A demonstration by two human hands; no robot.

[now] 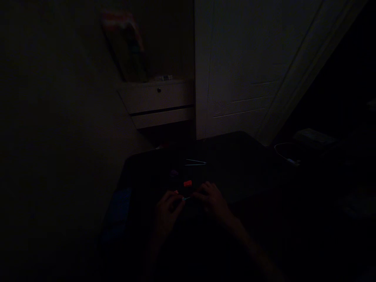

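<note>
The scene is very dark. My left hand (168,207) is closed in a pinch on a small thin pale piece (185,198), which sticks out towards the right. Close by, my right hand (212,197) has its fingers drawn together near the far end of that piece; what lies between its fingertips is too dark to tell. Just beyond my hands lies a small orange-red piece (187,183). Another reddish bit (176,192) shows behind my left fingers. Farther back are a dim purplish item (174,172) and a thin V-shaped metal tool like tweezers (196,162).
The dark table (229,152) has a rounded far corner. A bluish item (121,203) is at its left edge. Behind stand a drawer unit (164,96) and a pale panelled door (237,78). At right, a white cable (279,150) lies near a pale box (314,137).
</note>
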